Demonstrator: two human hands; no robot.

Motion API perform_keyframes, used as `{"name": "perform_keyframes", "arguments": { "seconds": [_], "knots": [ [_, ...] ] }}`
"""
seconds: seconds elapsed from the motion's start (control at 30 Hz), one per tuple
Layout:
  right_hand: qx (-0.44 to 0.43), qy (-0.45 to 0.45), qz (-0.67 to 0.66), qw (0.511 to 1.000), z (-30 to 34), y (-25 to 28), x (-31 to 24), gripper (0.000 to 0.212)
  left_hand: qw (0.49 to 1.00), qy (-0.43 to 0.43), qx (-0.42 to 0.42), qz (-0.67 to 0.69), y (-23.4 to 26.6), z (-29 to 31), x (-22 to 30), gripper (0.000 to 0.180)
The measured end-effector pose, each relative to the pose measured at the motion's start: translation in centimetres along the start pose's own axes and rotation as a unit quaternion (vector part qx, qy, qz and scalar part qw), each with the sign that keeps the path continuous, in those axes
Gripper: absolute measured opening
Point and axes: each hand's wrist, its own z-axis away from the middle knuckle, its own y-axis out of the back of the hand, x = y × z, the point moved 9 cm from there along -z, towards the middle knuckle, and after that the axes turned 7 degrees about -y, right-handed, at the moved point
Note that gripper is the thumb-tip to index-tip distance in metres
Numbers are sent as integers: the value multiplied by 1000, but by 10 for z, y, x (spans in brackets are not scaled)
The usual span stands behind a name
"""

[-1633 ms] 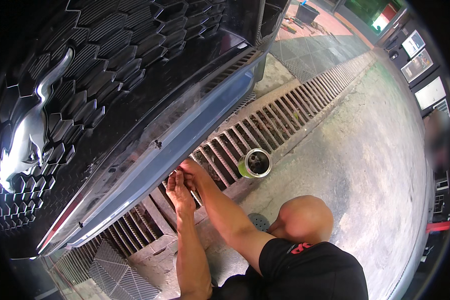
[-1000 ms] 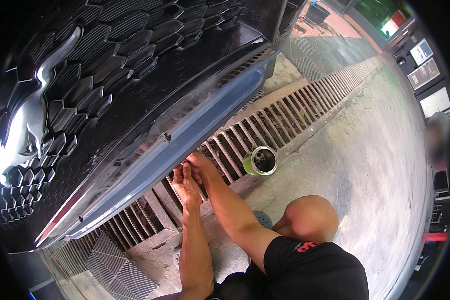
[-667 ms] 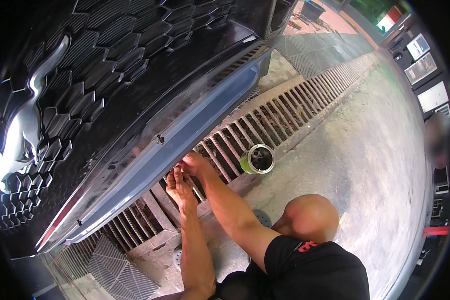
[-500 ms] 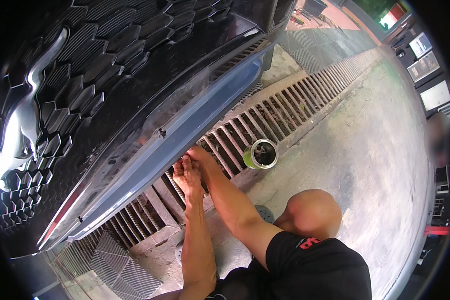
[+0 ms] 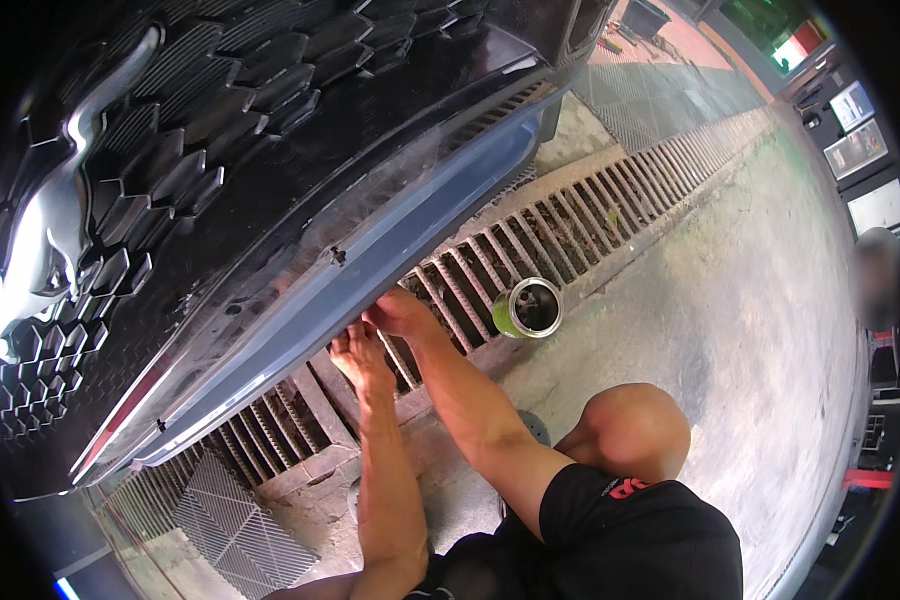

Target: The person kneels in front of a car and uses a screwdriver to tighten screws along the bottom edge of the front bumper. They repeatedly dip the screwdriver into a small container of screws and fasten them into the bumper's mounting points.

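- The grey strip (image 5: 370,262) runs along the bottom edge of the black car front (image 5: 300,130), slanting from the near left up to the far right. Our two hands meet under its middle.
- Our left hand (image 5: 360,355) reaches up under the strip, fingers curled at its lower edge. We cannot tell if it pinches anything — the fingertips are hidden.
- Our right hand (image 5: 398,312) sits just beside it, a bit farther right, pressed against the strip's underside. Its grip is hidden too.
- To do this well, we think we should work by feel, keep both hands close together, and push gently so the thin strip does not bend.
- A small screw (image 5: 337,256) shows on the strip just above our hands — a good mark for where we are.
- Below us lies a floor drain grate (image 5: 530,230). Small parts could fall through it.
- An open tin can (image 5: 530,308) lies on its side to the right, near our bent knee (image 5: 630,430).
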Motion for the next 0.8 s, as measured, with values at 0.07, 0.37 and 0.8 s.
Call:
{"name": "perform_keyframes", "arguments": {
  "seconds": [0.07, 0.37, 0.8],
  "knots": [
    [25, 20, 11, 999, 5, 6, 4, 36, 998, -12, -53, -17, -3, 9, -5, 14],
    [35, -21, -87, 995, 2, 24, 29, 33, 998, 27, -62, -11, 8, 14, -16, 15],
    [-4, -36, -25, 999, 16, 32, 11, 38, 983, 60, -148, 93, -39, 44, 12, 8]
  ]
}}
